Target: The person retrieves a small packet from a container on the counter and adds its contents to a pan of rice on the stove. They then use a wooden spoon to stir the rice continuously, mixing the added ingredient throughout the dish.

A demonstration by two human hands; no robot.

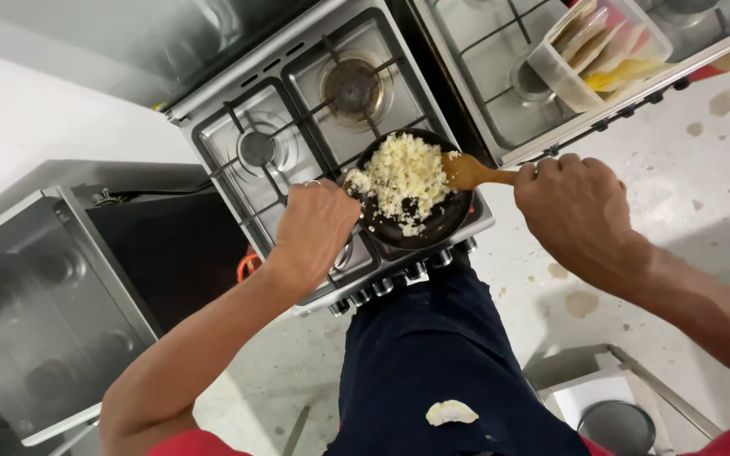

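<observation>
A four-burner stainless steel gas stove (297, 143) stands on a speckled pale floor (703, 169). The small round black frying pan (445, 221), heaped with crumbly pale-yellow scramble (403, 173), sits between both hands. Left hand (314, 228) fingers clamp its handle; right hand (572, 207) fingers grip a wooden spatula (466, 171).

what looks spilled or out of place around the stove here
A pale yellow clump, much like the crumbly food in the black pan, lies on the person's dark apron, not in the pan. The floor also shows several tan blotches. Nothing else stands out.
</observation>
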